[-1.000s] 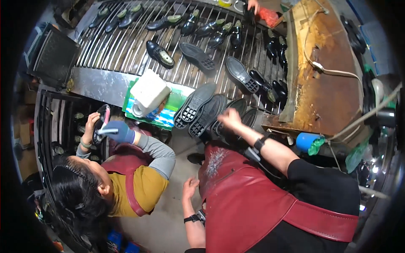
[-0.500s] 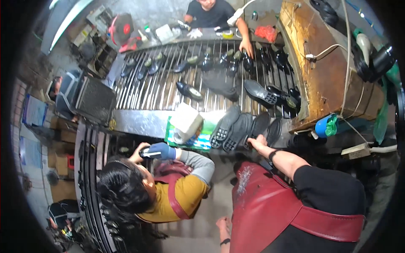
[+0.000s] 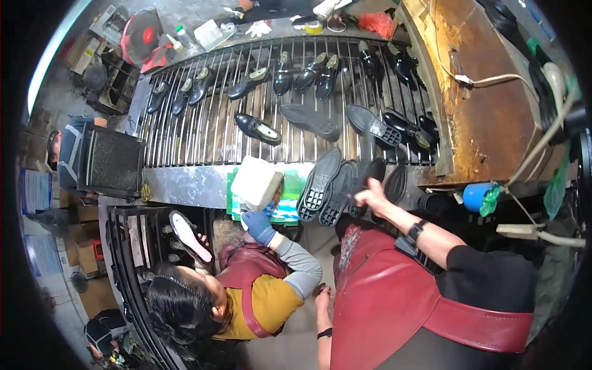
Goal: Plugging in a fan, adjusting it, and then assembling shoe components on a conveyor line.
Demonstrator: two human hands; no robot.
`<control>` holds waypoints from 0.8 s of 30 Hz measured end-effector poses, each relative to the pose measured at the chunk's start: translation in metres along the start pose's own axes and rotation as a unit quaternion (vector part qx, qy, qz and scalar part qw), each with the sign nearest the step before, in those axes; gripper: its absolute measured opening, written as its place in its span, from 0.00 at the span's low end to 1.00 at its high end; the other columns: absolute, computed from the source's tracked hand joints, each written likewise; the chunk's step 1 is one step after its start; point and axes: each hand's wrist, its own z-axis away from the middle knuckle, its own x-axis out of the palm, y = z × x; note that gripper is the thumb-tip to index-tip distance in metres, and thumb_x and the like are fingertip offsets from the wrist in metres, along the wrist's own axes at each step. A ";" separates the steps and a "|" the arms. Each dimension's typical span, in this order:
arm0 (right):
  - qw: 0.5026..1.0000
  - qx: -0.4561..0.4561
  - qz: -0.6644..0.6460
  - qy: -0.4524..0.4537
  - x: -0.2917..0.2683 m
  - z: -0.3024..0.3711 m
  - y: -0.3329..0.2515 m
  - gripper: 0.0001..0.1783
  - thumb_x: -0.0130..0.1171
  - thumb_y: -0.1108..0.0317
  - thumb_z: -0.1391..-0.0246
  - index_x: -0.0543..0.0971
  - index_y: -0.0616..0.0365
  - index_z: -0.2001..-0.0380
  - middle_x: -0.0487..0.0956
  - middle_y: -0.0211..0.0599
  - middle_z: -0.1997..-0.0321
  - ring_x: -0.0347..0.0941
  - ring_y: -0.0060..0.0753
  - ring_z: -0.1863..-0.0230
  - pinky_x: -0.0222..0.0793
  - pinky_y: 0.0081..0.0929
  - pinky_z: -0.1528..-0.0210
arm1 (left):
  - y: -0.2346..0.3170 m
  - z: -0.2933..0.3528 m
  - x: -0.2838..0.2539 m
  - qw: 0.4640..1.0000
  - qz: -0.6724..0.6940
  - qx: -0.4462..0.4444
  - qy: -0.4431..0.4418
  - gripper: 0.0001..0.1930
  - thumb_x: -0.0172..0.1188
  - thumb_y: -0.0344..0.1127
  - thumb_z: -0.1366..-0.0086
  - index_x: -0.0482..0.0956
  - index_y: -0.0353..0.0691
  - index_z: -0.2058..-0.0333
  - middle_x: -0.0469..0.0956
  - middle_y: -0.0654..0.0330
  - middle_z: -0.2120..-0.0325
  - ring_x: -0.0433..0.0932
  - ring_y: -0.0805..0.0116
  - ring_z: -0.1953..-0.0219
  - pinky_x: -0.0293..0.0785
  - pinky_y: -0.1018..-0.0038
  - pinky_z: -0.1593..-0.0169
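My right hand (image 3: pixel 370 198) is closed around the heel end of a black rubber shoe sole (image 3: pixel 372 170) at the near edge of the rack. Left of it, two black soles (image 3: pixel 320 184) lie with their gridded heels facing up. Another sole (image 3: pixel 396 184) rests just to the right. Low beside my red apron, my left hand (image 3: pixel 322 300) has its fingers curled at a small dark thing (image 3: pixel 319 288), too unclear to name. More soles (image 3: pixel 308 121) and black shoes (image 3: pixel 258 128) lie on the metal-bar rack (image 3: pixel 209 142).
A co-worker on my left holds a pale-faced sole (image 3: pixel 190 237); their blue-gloved hand (image 3: pixel 259 227) is at a white container (image 3: pixel 256 182) on a green sheet. To the right stand a worn wooden cabinet (image 3: pixel 487 117) and a blue cup (image 3: pixel 478 198). Cables hang there.
My right hand has closed on a sole and shifted it slightly. My left hand has risen a little. The co-worker's gloved hand has moved to the container. The view has tilted downward.
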 end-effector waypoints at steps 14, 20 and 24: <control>0.792 -0.249 0.555 -0.052 0.267 -0.296 -0.117 0.36 0.68 0.53 0.57 0.72 0.61 0.46 0.69 0.59 0.44 0.72 0.64 0.44 0.72 0.50 0.44 | -0.032 0.092 0.004 0.980 0.166 -0.059 0.089 0.18 0.58 0.28 0.37 0.73 0.29 0.48 0.82 0.52 0.65 0.81 0.65 0.74 0.78 0.72 0.70; 0.730 -0.273 0.624 -0.059 0.258 -0.306 -0.071 0.39 0.68 0.61 0.55 0.66 0.67 0.42 0.65 0.62 0.40 0.70 0.66 0.42 0.73 0.49 0.43 | -0.065 0.125 0.023 0.947 0.246 -0.153 0.141 0.16 0.58 0.28 0.36 0.74 0.32 0.50 0.82 0.52 0.65 0.81 0.64 0.74 0.78 0.71 0.69; 0.726 -0.332 0.599 -0.051 0.241 -0.305 -0.067 0.34 0.66 0.61 0.52 0.66 0.69 0.46 0.63 0.63 0.43 0.70 0.67 0.46 0.73 0.52 0.44 | -0.055 0.135 0.027 0.945 0.272 -0.135 0.123 0.14 0.59 0.29 0.36 0.75 0.34 0.52 0.82 0.54 0.66 0.81 0.65 0.73 0.78 0.72 0.69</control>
